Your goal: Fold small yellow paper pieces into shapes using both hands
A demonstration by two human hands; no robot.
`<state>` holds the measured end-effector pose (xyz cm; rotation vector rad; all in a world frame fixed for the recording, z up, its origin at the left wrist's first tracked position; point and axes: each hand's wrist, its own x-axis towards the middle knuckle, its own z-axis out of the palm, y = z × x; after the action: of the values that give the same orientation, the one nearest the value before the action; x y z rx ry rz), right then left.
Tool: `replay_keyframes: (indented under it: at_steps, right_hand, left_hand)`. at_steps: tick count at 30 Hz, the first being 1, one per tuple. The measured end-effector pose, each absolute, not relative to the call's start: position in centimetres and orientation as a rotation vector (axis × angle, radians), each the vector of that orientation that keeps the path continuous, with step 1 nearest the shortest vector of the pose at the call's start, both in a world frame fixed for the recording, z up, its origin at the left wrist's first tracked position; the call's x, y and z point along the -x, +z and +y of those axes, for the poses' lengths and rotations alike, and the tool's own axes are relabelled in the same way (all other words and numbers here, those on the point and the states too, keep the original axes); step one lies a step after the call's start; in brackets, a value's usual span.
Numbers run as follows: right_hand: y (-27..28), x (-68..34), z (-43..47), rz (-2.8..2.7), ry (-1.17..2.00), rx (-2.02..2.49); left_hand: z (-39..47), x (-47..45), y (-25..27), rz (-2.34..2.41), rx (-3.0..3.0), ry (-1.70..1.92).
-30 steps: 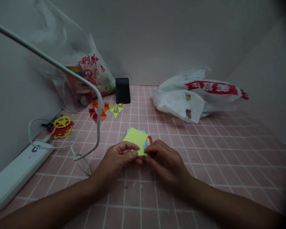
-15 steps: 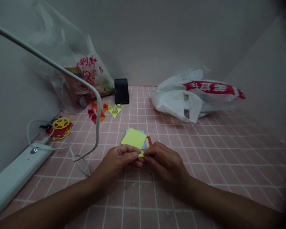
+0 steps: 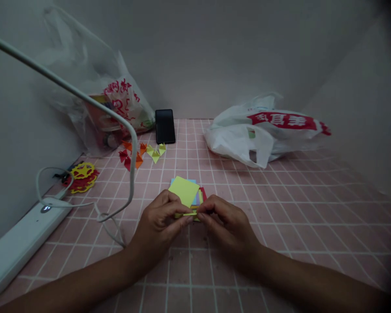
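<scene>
Between my two hands is a small folded piece of yellow paper (image 3: 193, 213), seen nearly edge-on and partly covered by fingers. My left hand (image 3: 161, 219) pinches its left side between thumb and fingers. At its right end, my right hand (image 3: 226, 219) grips it with thumb and forefinger. Just beyond the fingers lies a stack of coloured paper squares (image 3: 203, 194) in blue, purple, red and other colours. A yellow-green paper square (image 3: 184, 190) rests askew on top of that stack.
Folded red, orange and yellow paper pieces (image 3: 154, 154) lie beyond, near a black phone (image 3: 165, 126). Plastic bags stand at back left (image 3: 127, 104) and back right (image 3: 237, 139). A white cable (image 3: 132, 174) arches over the left side beside a power strip (image 3: 29, 239). Cut-out shapes (image 3: 83, 178) lie nearby.
My left hand has turned and shifted its hold, its thumb now below the paper and its fingers above. The folded paper has tilted to a thin edge. My right hand stays nearly in place.
</scene>
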<state>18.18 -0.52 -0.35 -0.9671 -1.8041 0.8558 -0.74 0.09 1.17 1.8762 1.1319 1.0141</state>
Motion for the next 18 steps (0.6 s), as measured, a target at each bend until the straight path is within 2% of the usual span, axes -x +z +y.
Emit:
replay_keyframes:
  at_steps: [18]
  right_hand:
    - [-0.24, -18.03, -0.47, -1.883, 0.688, 0.811]
  left_hand:
    - [-0.08, 0.66, 1.18, 1.147, -1.838, 0.954]
